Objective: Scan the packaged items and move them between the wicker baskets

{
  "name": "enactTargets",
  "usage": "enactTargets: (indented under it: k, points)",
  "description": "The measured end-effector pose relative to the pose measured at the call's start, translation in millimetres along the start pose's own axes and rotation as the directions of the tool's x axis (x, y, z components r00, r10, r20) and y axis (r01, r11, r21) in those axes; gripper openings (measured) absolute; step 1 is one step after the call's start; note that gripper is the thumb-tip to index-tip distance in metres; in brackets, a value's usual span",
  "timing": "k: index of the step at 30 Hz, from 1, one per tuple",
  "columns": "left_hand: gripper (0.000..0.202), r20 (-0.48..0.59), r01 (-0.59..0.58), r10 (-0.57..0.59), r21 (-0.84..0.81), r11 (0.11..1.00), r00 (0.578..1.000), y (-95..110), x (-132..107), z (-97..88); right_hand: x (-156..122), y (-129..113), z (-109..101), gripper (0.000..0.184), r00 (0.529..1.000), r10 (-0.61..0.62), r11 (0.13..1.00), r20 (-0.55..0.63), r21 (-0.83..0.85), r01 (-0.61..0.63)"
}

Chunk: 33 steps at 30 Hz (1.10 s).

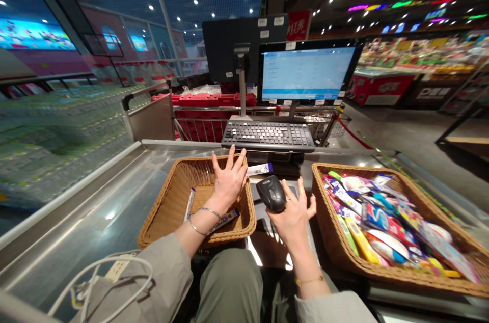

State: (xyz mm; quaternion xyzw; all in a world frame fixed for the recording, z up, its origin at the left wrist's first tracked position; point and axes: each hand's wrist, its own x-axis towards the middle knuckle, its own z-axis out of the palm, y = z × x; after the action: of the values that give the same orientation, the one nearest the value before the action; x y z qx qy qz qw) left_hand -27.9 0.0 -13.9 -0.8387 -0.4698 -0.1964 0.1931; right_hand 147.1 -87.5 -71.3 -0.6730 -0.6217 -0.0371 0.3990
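Hands spread open: left hand (229, 180) over the wicker basket rim (250, 208), right hand (294, 218) touching a scanner (272, 193) beside the full basket (324, 216).

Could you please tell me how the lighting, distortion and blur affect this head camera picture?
In the head view, the wide lens bows the stainless steel checkout counter toward the frame edges, ceiling lights leave a bright glare spot on it, the plastic-wrapped stacked bottles at left look smeared, and the black handheld scanner beside the right hand stays fairly sharp.
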Motion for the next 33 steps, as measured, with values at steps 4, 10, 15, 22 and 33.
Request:
enactTargets:
  k: [4, 10, 15, 22, 33]
  points:
    - [0.025, -0.002, -0.004, 0.004, 0.016, 1.000, 1.000, 0.6, 0.6, -0.3, -0.3, 0.3, 0.3, 0.025, 1.000, 0.004, 1.000, -0.004, 0.003, -0.004]
    - [0.022, -0.078, -0.022, 0.023, 0.011, 1.000, 0.997, 1.0, 1.5, 1.8, 0.1, -0.2, 0.0, 0.027, 1.000, 0.001, 1.000, -0.011, 0.004, -0.001]
    - [0.019, -0.148, -0.031, 0.034, 0.024, 0.999, 0.988, 2.1, 2.7, 3.4, 0.5, -2.0, -2.0, 0.026, 1.000, 0.009, 1.000, -0.018, 0.008, -0.009]
    - [0.020, -0.155, -0.036, 0.039, 0.021, 0.999, 0.987, 3.7, 3.5, 3.1, -0.8, 3.1, 0.2, 0.023, 1.000, -0.015, 1.000, -0.026, -0.007, 0.015]
    - [0.021, -0.162, -0.041, 0.041, 0.007, 0.999, 0.986, 13.7, 8.2, -2.2, -3.6, 9.0, -6.8, 0.028, 0.993, -0.039, 0.989, -0.113, -0.147, 0.023]
